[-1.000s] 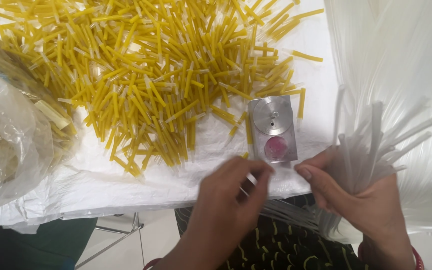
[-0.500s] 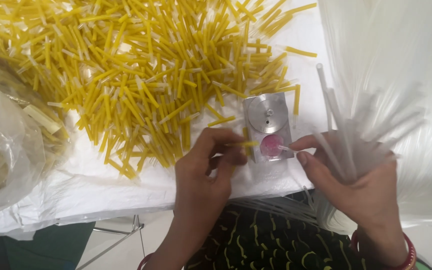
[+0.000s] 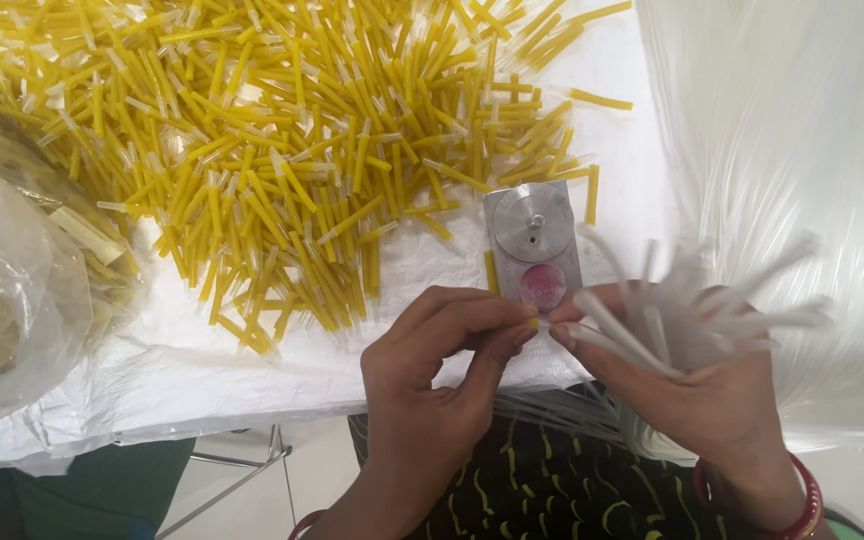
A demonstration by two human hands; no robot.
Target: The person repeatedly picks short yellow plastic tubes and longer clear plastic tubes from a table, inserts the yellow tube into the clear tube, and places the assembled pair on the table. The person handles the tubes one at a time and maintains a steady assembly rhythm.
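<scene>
low in the frame, right of centre, the person's left hand (image 3: 432,375) is pinched thumb to fingertips, and a small yellow piece (image 3: 532,324) shows at those fingertips; how much of it the hand grips cannot be told. just to its right the right hand (image 3: 697,385) is closed around a bunch of clear tubes (image 3: 692,305) that fan up and out toward the right, blurred at their ends. the two hands' fingertips meet, or nearly meet, just below a small grey metal block (image 3: 532,245) with a round silver disc on top and a pink round pad beneath it. the block stands on the white sheet (image 3: 272,375) that covers the table, at the lower right edge of a wide heap of yellow tubes (image 3: 282,140) filling the upper left and centre of the frame. many of these have clear tips. at the left edge lies a crumpled clear plastic bag (image 3: 12,300) with more yellow pieces showing through it. a broad sheaf of long clear strands (image 3: 802,130) runs down the right side of the frame. a red bangle (image 3: 802,500) circles the right wrist in the lower right corner.
</scene>
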